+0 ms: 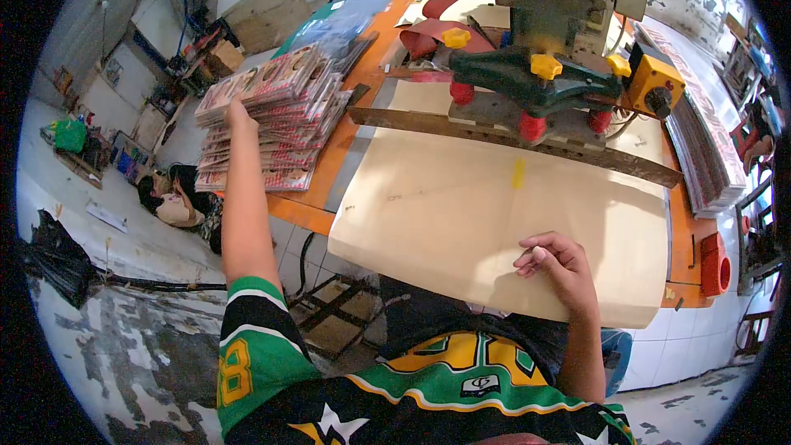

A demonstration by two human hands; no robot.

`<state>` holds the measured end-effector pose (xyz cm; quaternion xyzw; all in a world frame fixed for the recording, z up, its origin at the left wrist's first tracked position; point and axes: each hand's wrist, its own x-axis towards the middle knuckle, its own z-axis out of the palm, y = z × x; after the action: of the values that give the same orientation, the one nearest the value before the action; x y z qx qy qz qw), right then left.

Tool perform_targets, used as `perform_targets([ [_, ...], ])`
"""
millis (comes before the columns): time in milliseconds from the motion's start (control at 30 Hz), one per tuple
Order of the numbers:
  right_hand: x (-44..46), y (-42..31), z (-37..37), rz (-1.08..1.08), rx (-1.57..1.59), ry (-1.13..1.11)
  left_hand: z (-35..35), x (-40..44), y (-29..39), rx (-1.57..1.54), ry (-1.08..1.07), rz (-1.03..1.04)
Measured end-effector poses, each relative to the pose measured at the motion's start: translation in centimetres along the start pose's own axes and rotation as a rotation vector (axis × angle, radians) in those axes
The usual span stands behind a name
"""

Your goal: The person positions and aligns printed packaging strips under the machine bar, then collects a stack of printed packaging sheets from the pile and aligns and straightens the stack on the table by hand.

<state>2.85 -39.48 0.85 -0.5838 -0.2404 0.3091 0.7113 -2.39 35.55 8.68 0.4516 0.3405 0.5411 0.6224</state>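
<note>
My left hand (240, 117) reaches out to the front edge of a tall stack of printed plastic packets (276, 144). It is closed at the upper packets, its fingertips partly hidden against them. Over the cream sheet (428, 206) that covers the work surface, my right hand (560, 268) hovers or rests with loosely bent fingers somewhat apart; nothing shows in it. Beyond this hand stands a press machine (544, 86) with yellow knobs and red feet, its long metal bar (511, 144) lying across the sheet.
On the right lies another long row of packets (700, 132), near a red container (715, 265). Clear bluish plastic (338, 29) covers the table's far left. A yellow control box (657, 82) juts from the machine. Another person (177, 206) sits on the floor at left.
</note>
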Motion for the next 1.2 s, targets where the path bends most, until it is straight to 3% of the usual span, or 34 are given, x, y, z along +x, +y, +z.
perform_targets([
  [100, -0.1, 0.0, 0.1, 0.01, 0.006, -0.005, 0.4, -2.8, 1.6, -0.094, 0.05, -0.092],
  [167, -0.1, -0.1, 0.1, 0.007, 0.006, -0.01, 1.6, -7.2, 3.9, 0.1, 0.119, -0.134],
  [300, -0.1, -0.1, 0.1, -0.012, 0.014, -0.006, -1.8, 0.3, 0.6, 0.033, 0.018, -0.129],
  [433, -0.2, 0.3, 0.1, -0.019, 0.002, -0.003, -0.2, -6.1, 0.7, -0.002, 0.029, -0.165],
  [500, -0.2, 0.2, 0.1, -0.01, 0.001, -0.007, 0.1, -6.5, 0.6, 0.063, 0.068, -0.201],
  [533, -0.2, 0.1, 0.1, -0.004, 0.002, -0.008, -0.3, -6.2, 0.3, 0.033, -0.069, -0.178],
  [567, -0.3, 0.0, 0.1, -0.006, 0.0, -0.006, -0.5, -5.7, 0.2, 0.031, -0.071, -0.178],
  [667, -0.3, 0.0, 0.2, -0.014, 0.018, -0.017, -1.6, -2.7, -0.2, 0.156, 0.071, -0.173],
  [767, -0.3, -0.2, 0.3, -0.022, 0.004, -0.005, -1.7, -1.4, -0.5, -0.013, -0.121, -0.298],
  [833, -0.4, -0.3, 0.2, -0.004, 0.004, -0.023, 0.9, -8.1, 2.4, 0.205, -0.118, -0.279],
  [1200, -0.6, -0.3, 0.3, -0.014, 0.005, -0.029, 1.1, -7.5, 5.1, 0.108, -0.297, -0.476],
])
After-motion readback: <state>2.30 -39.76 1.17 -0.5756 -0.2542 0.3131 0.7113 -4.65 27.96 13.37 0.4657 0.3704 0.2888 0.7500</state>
